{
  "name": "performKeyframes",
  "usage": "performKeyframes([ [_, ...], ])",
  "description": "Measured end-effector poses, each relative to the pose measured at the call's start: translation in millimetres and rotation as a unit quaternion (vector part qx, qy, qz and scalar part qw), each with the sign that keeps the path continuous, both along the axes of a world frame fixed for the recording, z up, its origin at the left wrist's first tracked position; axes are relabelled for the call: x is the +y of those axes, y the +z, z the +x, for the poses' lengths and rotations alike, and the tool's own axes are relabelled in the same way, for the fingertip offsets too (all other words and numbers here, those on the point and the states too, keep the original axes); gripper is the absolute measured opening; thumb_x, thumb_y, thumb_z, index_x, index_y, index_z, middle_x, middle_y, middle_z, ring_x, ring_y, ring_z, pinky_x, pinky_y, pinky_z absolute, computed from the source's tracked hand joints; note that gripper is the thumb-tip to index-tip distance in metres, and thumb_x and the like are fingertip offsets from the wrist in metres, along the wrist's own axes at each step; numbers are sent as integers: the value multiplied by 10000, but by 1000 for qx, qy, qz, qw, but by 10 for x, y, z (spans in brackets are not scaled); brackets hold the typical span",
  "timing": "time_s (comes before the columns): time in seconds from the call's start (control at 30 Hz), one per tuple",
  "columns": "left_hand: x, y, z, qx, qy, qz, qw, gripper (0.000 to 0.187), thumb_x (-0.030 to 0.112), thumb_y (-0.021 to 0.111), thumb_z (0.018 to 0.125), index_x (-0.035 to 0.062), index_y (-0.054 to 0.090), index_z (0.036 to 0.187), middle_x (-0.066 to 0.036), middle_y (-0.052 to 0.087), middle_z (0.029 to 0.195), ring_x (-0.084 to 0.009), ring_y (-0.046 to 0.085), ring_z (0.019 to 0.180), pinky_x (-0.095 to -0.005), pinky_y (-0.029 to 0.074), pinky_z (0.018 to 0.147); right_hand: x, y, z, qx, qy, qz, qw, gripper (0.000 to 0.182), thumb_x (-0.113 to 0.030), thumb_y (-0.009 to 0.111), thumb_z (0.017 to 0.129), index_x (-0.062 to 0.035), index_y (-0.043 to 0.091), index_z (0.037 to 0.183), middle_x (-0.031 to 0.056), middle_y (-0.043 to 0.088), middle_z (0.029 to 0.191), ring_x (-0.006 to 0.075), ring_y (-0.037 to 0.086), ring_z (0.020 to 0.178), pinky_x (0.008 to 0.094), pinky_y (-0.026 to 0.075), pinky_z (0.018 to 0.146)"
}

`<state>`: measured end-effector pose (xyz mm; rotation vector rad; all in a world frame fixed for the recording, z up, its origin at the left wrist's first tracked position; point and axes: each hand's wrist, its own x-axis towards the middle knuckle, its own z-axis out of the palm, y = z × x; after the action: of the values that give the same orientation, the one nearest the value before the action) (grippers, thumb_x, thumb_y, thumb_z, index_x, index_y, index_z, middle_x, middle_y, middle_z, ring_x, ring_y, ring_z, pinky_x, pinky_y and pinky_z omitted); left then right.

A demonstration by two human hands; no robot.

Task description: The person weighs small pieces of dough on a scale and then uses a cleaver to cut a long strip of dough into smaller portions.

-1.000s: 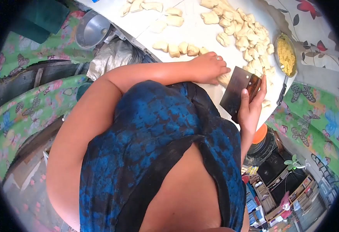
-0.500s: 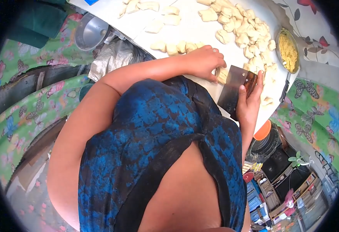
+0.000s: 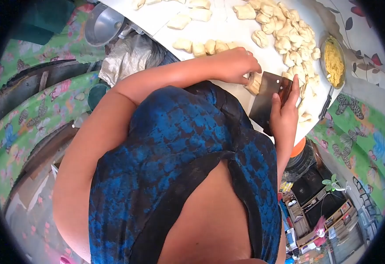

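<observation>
My left hand (image 3: 237, 66) reaches across the white tabletop (image 3: 221, 26), fingers curled and thumb at the upper end of a short piece of dough (image 3: 254, 83). Part of that grip is hidden. In my right hand (image 3: 285, 111) is a dough scraper (image 3: 265, 99) with a wide dark metal blade and a wooden grip. Its blade stands right beside the dough piece. Cut dough pieces (image 3: 210, 47) form a row beyond my left forearm. A large heap of pale dough pieces (image 3: 289, 37) lies past both hands.
A metal pan (image 3: 344, 72) of yellow crumbly filling (image 3: 334, 64) sits at the table's right, its dark handle (image 3: 325, 108) pointing towards me. Several flatter dough pieces (image 3: 200, 14) lie farther off. Left of the table are a metal bowl (image 3: 103, 26) and a crumpled plastic bag (image 3: 128, 64).
The view has shifted slightly, so the table's things sit a little differently in the picture. My left fingers have moved up a bit along the dough piece; the scraper stays in my right hand.
</observation>
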<state>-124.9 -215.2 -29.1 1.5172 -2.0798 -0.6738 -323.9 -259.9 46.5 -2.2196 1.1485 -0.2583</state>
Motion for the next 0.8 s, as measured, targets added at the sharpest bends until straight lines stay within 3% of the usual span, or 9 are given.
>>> performKeyframes([
  [0.07, -2, -62, 58, 18, 16, -24, 999, 317, 116, 637, 704, 78, 610, 1017, -65, 617, 931, -242, 554, 970, -391, 407, 833, -20, -18, -10, -36, 22, -22, 999, 655, -89, 472, 894, -145, 119, 1443, 280, 581, 1105, 449, 577, 970, 455, 470, 788],
  [0.27, -33, -142, 92, 5, 13, -33, 999, 126, 102, 599, 721, 99, 656, 833, -38, 586, 857, -219, 547, 923, -381, 394, 821, -13, 115, 11, 64, -40, 21, 997, 671, -108, 491, 893, -179, 119, 1446, 293, 617, 959, 457, 597, 892, 470, 471, 738],
  [0.33, -27, -171, 38, 8, 39, -80, 996, 95, 95, 581, 711, 113, 658, 764, -34, 599, 811, -223, 566, 873, -375, 417, 778, -5, 135, 29, 52, -69, 65, 994, 664, -93, 505, 887, -164, 161, 1451, 257, 481, 1274, 391, 550, 1080, 421, 428, 899],
  [0.37, -26, -179, 16, 11, 63, -127, 990, 104, 89, 564, 701, 127, 660, 694, -30, 611, 765, -226, 585, 822, -369, 439, 735, -6, 135, 30, 52, -68, 65, 994, 664, -93, 505, 887, -164, 161, 1451, 257, 481, 1274, 391, 550, 1080, 421, 428, 899],
  [0.6, -25, -125, 4, 0, 53, -96, 994, 177, 109, 575, 700, 140, 680, 839, -16, 615, 803, -223, 574, 892, -377, 409, 801, -15, 141, 38, 57, -74, 73, 993, 660, -104, 507, 889, -169, 162, 1449, 258, 483, 1277, 401, 542, 1093, 428, 428, 897],
  [0.8, -52, -106, -17, -14, 57, -25, 998, 292, 103, 598, 692, 109, 631, 982, -26, 601, 971, -223, 525, 1012, -384, 388, 840, -12, 128, 31, 59, -79, 74, 992, 658, -114, 504, 892, -171, 158, 1448, 262, 464, 1294, 415, 526, 1110, 436, 424, 904],
])
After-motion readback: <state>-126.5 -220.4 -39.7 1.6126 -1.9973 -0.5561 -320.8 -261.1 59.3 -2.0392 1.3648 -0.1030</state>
